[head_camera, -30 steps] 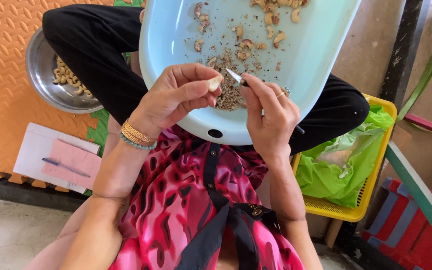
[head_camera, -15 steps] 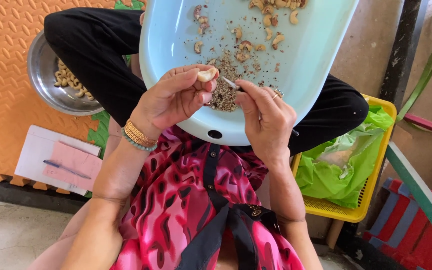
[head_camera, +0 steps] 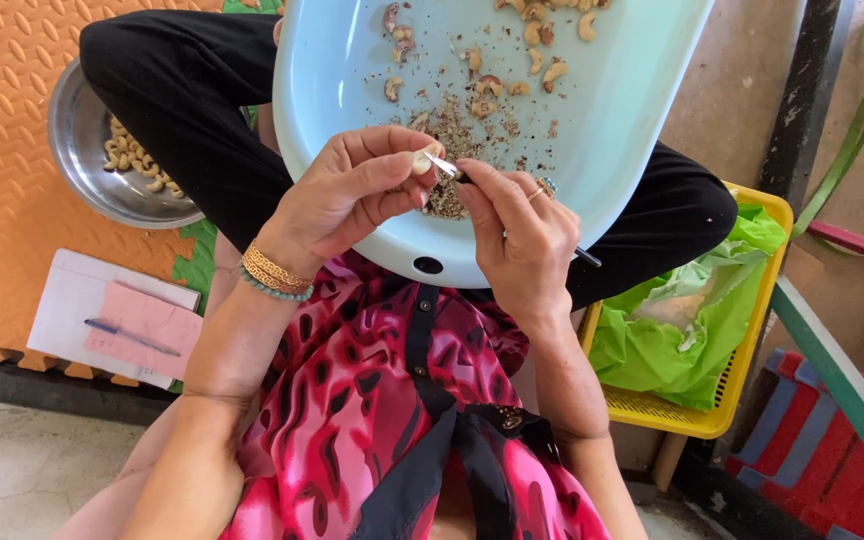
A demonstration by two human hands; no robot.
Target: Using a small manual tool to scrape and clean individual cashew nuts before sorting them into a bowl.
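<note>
Over the lap, just above the near rim of a pale blue tray (head_camera: 642,110), two hands meet. The left hand (head_camera: 347,195) is curled shut, pinching one pale cashew nut (head_camera: 422,160) between thumb and fingertips. The right hand (head_camera: 517,230) is closed around a thin small knife (head_camera: 444,166), whose bright tip touches the nut while its dark handle end pokes out behind the hand. Two bracelets, one gold and one of green beads, sit on the left wrist, and one ring shows on the right hand.

Under the hands, a heap of brown skin scraps (head_camera: 447,195) lies on the tray, partly hidden by the fingers. Farther up the tray lie about a dozen unpeeled nuts (head_camera: 487,85), some cut off by the top edge.

To the left, beyond the black-trousered knee, one steel bowl (head_camera: 82,130) holds a small pile of peeled pale nuts (head_camera: 132,160); the leg covers part of the bowl. Beside it on the orange mat (head_camera: 2,190) lies one white notepad (head_camera: 72,300) with a pink paper and one blue pen (head_camera: 132,337). To the right, one yellow basket (head_camera: 742,400) lined with a green plastic bag (head_camera: 682,320) stands just beside the other knee.
</note>
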